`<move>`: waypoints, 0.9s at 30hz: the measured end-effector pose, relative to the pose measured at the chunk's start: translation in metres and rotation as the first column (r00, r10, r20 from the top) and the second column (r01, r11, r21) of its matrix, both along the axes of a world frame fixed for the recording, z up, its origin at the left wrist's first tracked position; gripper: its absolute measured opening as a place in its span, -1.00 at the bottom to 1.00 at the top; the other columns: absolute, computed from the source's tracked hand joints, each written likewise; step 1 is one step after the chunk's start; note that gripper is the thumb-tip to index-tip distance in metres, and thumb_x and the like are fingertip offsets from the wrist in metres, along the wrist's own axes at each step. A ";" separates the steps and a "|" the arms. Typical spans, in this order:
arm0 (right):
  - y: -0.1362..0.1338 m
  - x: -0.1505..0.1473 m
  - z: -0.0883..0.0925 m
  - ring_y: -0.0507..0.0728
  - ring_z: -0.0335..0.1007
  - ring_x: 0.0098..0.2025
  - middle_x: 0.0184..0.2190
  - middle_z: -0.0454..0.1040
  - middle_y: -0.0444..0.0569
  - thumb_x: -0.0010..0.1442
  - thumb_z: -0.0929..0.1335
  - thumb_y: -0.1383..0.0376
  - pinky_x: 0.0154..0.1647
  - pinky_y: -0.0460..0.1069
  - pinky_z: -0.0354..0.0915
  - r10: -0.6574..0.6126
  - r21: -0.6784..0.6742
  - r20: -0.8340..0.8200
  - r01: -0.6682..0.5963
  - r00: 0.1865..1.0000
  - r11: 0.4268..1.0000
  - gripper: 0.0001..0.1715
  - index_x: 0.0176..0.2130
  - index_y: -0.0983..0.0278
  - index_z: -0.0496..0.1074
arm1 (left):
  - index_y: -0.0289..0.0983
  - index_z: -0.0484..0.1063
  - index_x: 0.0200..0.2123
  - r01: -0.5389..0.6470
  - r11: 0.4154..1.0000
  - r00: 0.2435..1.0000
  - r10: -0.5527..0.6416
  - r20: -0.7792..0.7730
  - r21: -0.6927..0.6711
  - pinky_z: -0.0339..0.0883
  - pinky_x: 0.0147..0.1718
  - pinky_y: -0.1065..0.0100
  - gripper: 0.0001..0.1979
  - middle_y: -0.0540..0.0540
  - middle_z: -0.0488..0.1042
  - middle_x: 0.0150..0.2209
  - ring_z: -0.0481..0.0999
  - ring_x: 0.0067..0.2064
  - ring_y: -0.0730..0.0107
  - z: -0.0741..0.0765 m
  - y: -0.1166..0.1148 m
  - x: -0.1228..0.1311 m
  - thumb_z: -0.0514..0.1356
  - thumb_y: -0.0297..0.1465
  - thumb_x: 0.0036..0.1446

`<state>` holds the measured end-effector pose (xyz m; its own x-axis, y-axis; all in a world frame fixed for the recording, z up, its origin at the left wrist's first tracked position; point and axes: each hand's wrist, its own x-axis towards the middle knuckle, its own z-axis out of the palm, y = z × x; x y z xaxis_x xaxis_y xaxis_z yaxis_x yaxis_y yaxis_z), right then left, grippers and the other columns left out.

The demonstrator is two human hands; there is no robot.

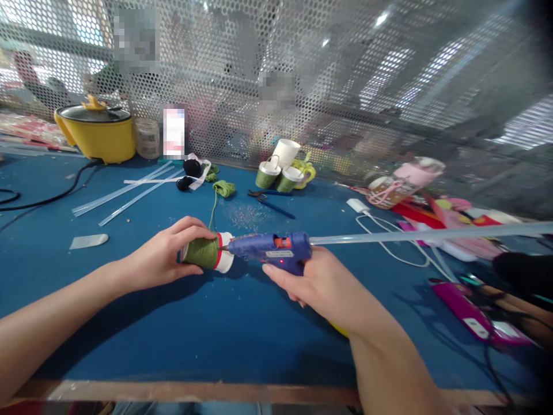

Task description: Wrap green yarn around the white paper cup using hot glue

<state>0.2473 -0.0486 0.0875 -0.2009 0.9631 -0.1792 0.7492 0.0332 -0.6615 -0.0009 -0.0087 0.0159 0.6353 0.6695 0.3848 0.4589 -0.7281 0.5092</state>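
My left hand (pixel 166 253) is wrapped round a small paper cup (pixel 207 253) lying on its side, its body covered in green twine, with a white and red band bare at its right end. My right hand (pixel 317 285) grips a blue hot glue gun (pixel 276 249). Its nozzle touches the cup at the edge of the twine. A long clear glue stick (pixel 432 233) sticks out of the gun's back toward the right. Green twine (pixel 213 207) runs from the cup up to a loose bundle (pixel 224 187) farther back.
On the blue table (pixel 207 328): three twine-covered cups (pixel 280 173), pliers (pixel 268 199), spare glue sticks (pixel 129 193), a yellow cooker (pixel 97 129), a white charger and cable (pixel 389 230), pink items at right (pixel 453 222). A perforated metal screen (pixel 345 75) backs the table.
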 end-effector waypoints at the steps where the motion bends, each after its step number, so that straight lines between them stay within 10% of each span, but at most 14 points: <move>1: 0.000 -0.001 0.000 -0.03 0.20 -0.73 -0.78 0.28 -0.23 0.07 0.31 0.17 -0.69 -0.13 0.15 -0.010 0.001 -0.006 0.010 1.000 1.000 -0.71 -0.58 0.25 0.25 | -0.22 0.19 0.00 0.004 1.000 1.000 -0.004 -0.001 0.005 0.32 -0.07 0.22 -0.56 -0.17 0.24 -0.02 0.36 -0.02 0.24 0.000 0.000 0.000 0.21 -0.49 0.04; 27: 0.002 0.000 0.000 -0.03 0.20 -0.71 -0.76 0.30 -0.18 0.06 0.31 0.14 -0.67 -0.14 0.20 -0.060 -0.018 -0.027 0.060 0.998 0.998 -0.66 -0.62 0.26 0.25 | -0.19 0.17 0.01 0.034 0.994 0.994 -0.022 -0.111 0.103 0.35 -0.05 0.16 -0.55 -0.19 0.21 0.03 0.34 0.02 0.19 0.000 -0.007 0.002 0.16 -0.57 0.05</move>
